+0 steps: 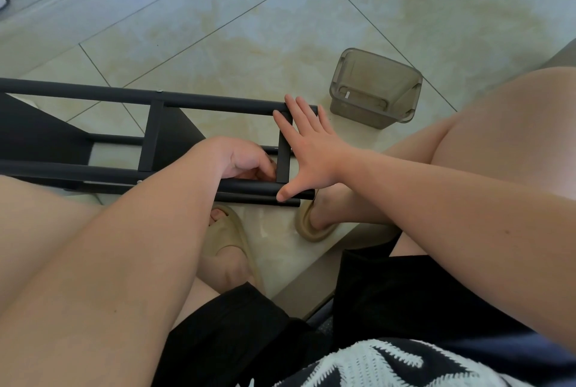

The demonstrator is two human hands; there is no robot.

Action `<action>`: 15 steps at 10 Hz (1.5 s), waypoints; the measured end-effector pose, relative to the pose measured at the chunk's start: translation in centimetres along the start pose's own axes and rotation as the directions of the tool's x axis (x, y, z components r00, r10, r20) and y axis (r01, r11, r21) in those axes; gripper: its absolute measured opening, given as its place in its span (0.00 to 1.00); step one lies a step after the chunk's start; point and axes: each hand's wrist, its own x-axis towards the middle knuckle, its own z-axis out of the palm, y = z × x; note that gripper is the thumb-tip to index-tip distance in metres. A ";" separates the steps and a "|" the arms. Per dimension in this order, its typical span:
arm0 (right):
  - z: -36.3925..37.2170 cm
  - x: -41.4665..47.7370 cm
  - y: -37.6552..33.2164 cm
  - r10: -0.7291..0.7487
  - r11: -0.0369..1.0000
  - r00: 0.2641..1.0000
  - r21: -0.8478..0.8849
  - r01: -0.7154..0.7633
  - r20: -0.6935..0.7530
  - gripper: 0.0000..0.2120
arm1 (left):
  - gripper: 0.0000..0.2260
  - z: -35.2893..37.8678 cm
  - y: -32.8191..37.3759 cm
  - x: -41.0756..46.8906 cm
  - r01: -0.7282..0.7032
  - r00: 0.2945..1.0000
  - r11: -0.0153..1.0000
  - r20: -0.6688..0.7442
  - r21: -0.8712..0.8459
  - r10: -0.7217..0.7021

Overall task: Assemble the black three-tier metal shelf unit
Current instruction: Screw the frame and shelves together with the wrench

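Shelf frame (pixel 218 101) lies sideways in front of the knees, tubes and 2 crossbars joined, dark panels in. Right hand (pixel 308 150) is flat with fingers spread, pressing the end crossbar (pixel 283 165). Left hand (pixel 246 162) is curled at its lower joint; can't tell what it holds. Looks late-stage: end joint fastening left, then stand upright.

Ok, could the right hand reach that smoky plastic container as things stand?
Probably yes: the right hand lies open on the end of the shelf frame, holding nothing, and the plastic container stands on bare tile just beyond it.
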 end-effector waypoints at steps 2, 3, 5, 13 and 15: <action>0.1 -0.1 -0.1 0.000 1.000 1.000 0.003 0.000 0.002 0.72 | 0.07 0.2 0.1 0.0 -0.002 0.998 0.997 -0.070 0.080 0.008; 0.0 -0.1 -0.2 0.002 1.000 1.000 0.001 -0.002 0.001 0.71 | 0.07 0.3 0.0 0.0 0.000 0.999 0.998 -0.052 0.064 0.004; 0.0 -0.1 -0.3 0.005 1.000 1.000 0.001 -0.005 0.003 0.71 | 0.15 -0.1 -0.1 -0.2 0.013 1.000 1.000 -0.008 0.013 -0.013; 0.0 0.1 -0.1 0.007 1.000 1.000 0.007 -0.007 0.008 0.72 | 0.11 0.2 0.3 -0.6 -0.014 1.000 1.000 -0.015 0.010 0.015; 0.0 0.1 -0.1 0.007 1.000 1.000 0.002 -0.007 0.004 0.72 | 0.16 0.1 0.0 -0.4 -0.001 0.997 0.999 -0.074 0.049 0.005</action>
